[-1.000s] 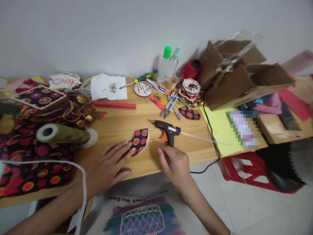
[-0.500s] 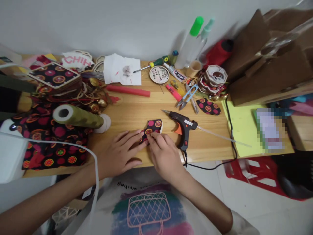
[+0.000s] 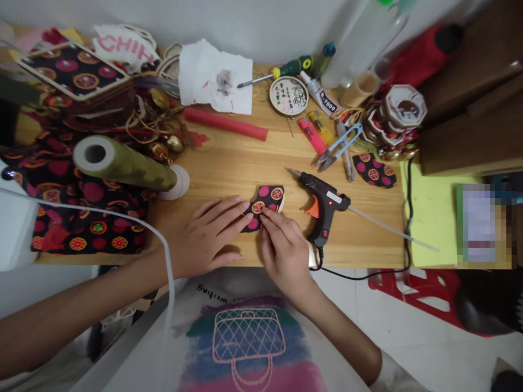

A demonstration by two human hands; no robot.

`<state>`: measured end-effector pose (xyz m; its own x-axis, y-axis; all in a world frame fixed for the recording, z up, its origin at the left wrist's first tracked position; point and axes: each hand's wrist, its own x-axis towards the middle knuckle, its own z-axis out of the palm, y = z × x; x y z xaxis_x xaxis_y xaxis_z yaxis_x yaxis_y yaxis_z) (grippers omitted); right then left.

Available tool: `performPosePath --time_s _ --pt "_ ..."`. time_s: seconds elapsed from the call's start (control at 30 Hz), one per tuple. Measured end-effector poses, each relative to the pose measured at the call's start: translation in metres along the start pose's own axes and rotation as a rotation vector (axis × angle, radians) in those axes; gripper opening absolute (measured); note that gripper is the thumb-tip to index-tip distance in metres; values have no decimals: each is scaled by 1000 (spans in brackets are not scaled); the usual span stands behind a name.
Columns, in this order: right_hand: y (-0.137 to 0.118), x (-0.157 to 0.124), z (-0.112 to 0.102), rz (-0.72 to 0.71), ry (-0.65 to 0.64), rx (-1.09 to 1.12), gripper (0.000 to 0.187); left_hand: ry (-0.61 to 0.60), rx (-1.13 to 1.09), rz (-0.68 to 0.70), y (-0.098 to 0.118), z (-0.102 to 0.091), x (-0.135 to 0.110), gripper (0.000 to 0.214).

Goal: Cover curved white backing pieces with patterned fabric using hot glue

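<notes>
A small curved piece (image 3: 265, 204) covered in black cloth with pink and orange circles lies on the wooden table (image 3: 245, 169). My left hand (image 3: 208, 235) rests flat on the table, fingers stretched out, its fingertips on the piece's left edge. My right hand (image 3: 281, 247) presses down on the piece's lower right part with curled fingers. A black hot glue gun (image 3: 322, 204) with an orange trigger lies just right of my right hand, nozzle pointing left.
A green roll (image 3: 122, 163) and patterned cloth (image 3: 73, 218) lie at the left. Thread snips (image 3: 339, 144), a red stick (image 3: 224, 123), a screwdriver (image 3: 278, 73), a glue tube, bottles and stacked octagonal pieces (image 3: 398, 117) sit behind. Another covered piece (image 3: 373, 170) lies at the right. The cord (image 3: 368, 272) hangs off the front edge.
My right hand left the spot below the glue gun and came to the cloth-covered piece, pressing it beside my left fingertips. The camera has tilted down and moved closer.
</notes>
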<state>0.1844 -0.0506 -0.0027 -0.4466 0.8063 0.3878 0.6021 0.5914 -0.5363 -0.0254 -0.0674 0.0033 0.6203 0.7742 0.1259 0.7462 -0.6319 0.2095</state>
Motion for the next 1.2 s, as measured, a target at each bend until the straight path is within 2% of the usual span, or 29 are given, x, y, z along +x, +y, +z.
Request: performPosePath --time_s 0.37,0.53,0.6,0.7,0.77,0.87,1.07,1.2 --pt "4 -1 -2 47 -28 86 35 -64 -119 38 -8 -3 -4 61" --pt "4 -2 -1 43 -19 83 33 -65 -187 19 -10 -4 -4 51" --pt "4 -2 0 46 -14 85 33 -18 -243 -58 -10 -5 -2 48" --pt "3 -2 -1 54 -1 90 31 107 -238 -288 -9 -7 4 46" --pt "3 -2 -2 54 13 100 27 131 -207 -393 -7 -8 9 50" --pt "2 -1 -3 45 28 112 21 97 -243 -447 -4 -8 18 51" --pt "2 -2 -2 36 55 135 19 40 -325 -620 3 -14 33 27" --pt "2 -4 3 31 70 109 22 1 -328 -720 8 -17 38 26"
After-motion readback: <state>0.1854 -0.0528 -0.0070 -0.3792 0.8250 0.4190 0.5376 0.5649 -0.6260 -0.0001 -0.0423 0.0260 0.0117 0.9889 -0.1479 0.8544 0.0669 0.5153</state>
